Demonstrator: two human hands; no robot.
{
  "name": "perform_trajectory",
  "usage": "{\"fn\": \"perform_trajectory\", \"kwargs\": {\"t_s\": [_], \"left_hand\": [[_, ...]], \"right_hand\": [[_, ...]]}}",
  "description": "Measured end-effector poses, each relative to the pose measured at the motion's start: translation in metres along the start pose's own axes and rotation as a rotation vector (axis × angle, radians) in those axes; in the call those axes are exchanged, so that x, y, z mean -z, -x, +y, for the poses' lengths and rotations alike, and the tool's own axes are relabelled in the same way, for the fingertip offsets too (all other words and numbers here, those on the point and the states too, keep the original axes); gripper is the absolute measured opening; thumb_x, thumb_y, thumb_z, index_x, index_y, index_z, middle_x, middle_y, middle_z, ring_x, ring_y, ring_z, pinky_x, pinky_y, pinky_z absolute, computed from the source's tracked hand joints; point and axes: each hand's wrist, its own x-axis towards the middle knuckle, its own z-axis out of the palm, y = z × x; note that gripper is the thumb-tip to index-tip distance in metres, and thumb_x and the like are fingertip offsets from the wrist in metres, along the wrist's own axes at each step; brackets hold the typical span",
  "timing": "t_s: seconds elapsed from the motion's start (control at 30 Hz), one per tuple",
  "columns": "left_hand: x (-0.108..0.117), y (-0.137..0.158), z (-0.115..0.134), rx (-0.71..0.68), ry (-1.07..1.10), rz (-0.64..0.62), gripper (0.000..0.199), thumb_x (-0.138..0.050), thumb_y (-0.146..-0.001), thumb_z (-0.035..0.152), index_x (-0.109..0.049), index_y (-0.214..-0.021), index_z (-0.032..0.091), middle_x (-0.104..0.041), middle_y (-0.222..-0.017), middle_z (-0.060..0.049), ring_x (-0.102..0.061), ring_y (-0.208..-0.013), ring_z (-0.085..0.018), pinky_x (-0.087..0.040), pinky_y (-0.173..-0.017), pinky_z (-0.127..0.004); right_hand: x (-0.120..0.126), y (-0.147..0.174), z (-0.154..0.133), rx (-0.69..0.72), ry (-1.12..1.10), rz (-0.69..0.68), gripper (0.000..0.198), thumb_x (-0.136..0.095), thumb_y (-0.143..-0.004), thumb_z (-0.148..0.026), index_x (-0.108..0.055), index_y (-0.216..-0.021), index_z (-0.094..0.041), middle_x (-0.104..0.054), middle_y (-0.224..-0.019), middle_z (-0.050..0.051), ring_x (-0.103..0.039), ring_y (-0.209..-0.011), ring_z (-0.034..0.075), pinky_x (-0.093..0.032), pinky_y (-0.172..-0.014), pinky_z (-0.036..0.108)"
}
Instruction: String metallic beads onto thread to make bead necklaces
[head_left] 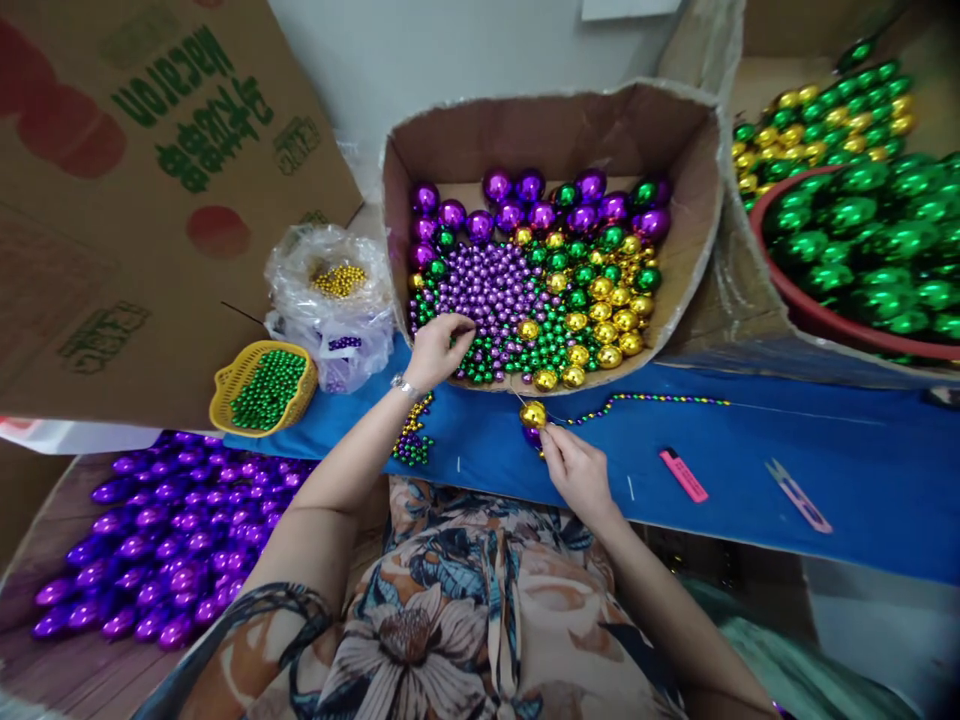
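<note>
My left hand reaches over the front rim of the cardboard box, at the purple beads. Its thumb and fingers come together in a pinch; whatever is between them is too small to make out. Just outside the box, my right hand grips a bead string at a large gold bead, with a purple bead under it. From there a strand of small green, gold and purple beads trails right across the blue cloth, ending in bare thread.
Left of the box are a yellow basket of green beads and a plastic bag with gold beads. A pink lighter-shaped item and thread snips lie at right. A red tub holds green balls; purple balls fill a lower-left box.
</note>
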Motion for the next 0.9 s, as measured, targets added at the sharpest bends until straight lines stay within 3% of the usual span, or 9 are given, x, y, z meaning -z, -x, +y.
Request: {"fn": "perform_trajectory", "kwargs": {"t_s": [0.13,0.23,0.53,0.73,0.83,0.9], "left_hand": [[-0.013,0.023,0.023,0.298,0.853,-0.112,0.03,-0.072,-0.078,0.042,-0.066,-0.096,0.018,-0.067,-0.085,-0.003,-0.064,-0.075,-0.013,-0.053,-0.067,-0.026],[-0.019,0.036,0.033,0.419,1.078,-0.149,0.035,-0.08,-0.071,0.041,-0.068,-0.092,0.017,-0.067,-0.084,-0.003,-0.065,-0.073,-0.012,-0.055,-0.066,-0.024],[-0.025,0.048,0.03,0.5,1.125,-0.117,0.033,-0.082,-0.07,0.038,-0.067,-0.089,0.016,-0.068,-0.081,-0.002,-0.066,-0.07,-0.011,-0.056,-0.065,-0.022],[-0.035,0.058,0.033,0.313,0.902,-0.071,0.03,-0.081,-0.071,0.036,-0.069,-0.09,0.016,-0.068,-0.081,-0.002,-0.063,-0.071,-0.01,-0.055,-0.066,-0.021],[-0.039,0.059,0.036,0.31,0.887,-0.096,0.03,-0.08,-0.072,0.036,-0.069,-0.091,0.016,-0.068,-0.082,-0.003,-0.063,-0.072,-0.01,-0.053,-0.064,-0.021],[-0.039,0.058,0.038,0.298,0.872,-0.1,0.028,-0.081,-0.071,0.034,-0.068,-0.088,0.016,-0.069,-0.082,-0.002,-0.064,-0.072,-0.01,-0.053,-0.066,-0.021]], "right_hand": [[0.001,-0.002,-0.002,-0.003,0.008,-0.005,0.024,-0.045,-0.098,-0.027,-0.067,-0.099,-0.018,-0.073,-0.084,0.003,-0.068,-0.073,0.013,-0.046,-0.07,0.021],[0.001,-0.003,-0.003,-0.029,0.017,-0.027,0.027,-0.043,-0.099,-0.029,-0.068,-0.098,-0.019,-0.073,-0.084,0.003,-0.068,-0.075,0.014,-0.047,-0.071,0.022],[-0.002,-0.001,-0.001,-0.019,0.03,-0.04,0.028,-0.043,-0.098,-0.03,-0.069,-0.103,-0.019,-0.074,-0.088,0.005,-0.069,-0.077,0.015,-0.049,-0.072,0.023],[-0.006,-0.002,-0.002,-0.051,0.048,-0.04,0.028,-0.042,-0.099,-0.03,-0.065,-0.109,-0.018,-0.073,-0.095,0.008,-0.069,-0.083,0.017,-0.05,-0.075,0.024],[-0.006,-0.004,-0.003,-0.048,0.008,-0.088,0.028,-0.038,-0.099,-0.028,-0.058,-0.115,-0.015,-0.071,-0.097,0.009,-0.068,-0.084,0.018,-0.05,-0.073,0.026],[-0.006,-0.004,-0.002,-0.052,-0.02,-0.128,0.025,-0.035,-0.099,-0.024,-0.058,-0.106,-0.016,-0.068,-0.088,0.007,-0.066,-0.078,0.017,-0.049,-0.07,0.026]]}}
